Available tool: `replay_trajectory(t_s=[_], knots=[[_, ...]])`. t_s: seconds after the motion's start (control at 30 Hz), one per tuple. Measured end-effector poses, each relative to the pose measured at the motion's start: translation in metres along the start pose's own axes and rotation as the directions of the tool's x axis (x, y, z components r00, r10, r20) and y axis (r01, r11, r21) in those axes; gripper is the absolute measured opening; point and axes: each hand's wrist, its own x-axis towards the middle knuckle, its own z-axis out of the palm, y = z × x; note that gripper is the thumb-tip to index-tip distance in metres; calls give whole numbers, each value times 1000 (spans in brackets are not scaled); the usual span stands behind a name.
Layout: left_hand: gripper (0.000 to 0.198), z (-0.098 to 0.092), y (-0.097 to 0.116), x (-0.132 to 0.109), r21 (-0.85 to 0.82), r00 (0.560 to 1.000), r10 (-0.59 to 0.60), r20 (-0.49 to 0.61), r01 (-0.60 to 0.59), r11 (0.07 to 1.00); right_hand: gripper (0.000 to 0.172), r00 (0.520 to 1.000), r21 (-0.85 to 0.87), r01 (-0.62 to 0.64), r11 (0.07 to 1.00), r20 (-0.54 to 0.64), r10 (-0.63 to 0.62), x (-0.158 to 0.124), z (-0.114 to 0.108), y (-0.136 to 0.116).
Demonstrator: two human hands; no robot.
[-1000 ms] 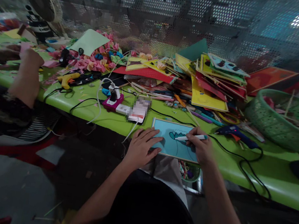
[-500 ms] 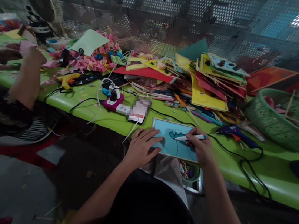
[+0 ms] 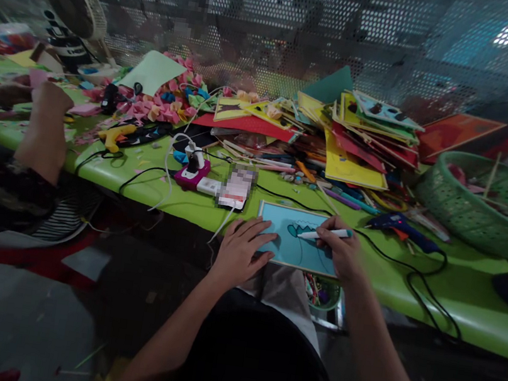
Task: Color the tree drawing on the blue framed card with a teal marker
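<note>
A light blue card (image 3: 283, 253) with a pale frame lies at the front edge of the green table. Dark teal shapes and thin curved lines are drawn on it. My left hand (image 3: 242, 249) rests flat on the card's left end, fingers spread. In my right hand (image 3: 339, 248) a white marker (image 3: 324, 234) with a teal end is gripped, its tip at the teal drawing. Just beyond the card lies a phone (image 3: 238, 185), its screen blurred out, with a white cable at its near end.
Left of the phone stands a purple-and-white power strip (image 3: 192, 175) with plugs. A blue glue gun (image 3: 401, 228) and its black cord lie to the right, near a green basket (image 3: 494, 207). Coloured cards (image 3: 358, 161) are piled behind. At left, a co-worker's hands (image 3: 51, 96) hold pink paper.
The marker tip has shifted very slightly to the right over the drawing. My left hand and the card stay in place. The co-worker's hands at left have moved a little.
</note>
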Motion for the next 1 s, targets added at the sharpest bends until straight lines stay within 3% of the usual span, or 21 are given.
replay_trajectory(t_s=[0.7,1.0], knots=[[36,2,-2,-1,-1,1000,2,0,-2,1000,20,1000,-7,-12,1000,5,12,0,0,0],[36,1,-1,-1,-5,1000,5,-2,-5,1000,17,1000,74,-23,997,-10,24,1,0,3]])
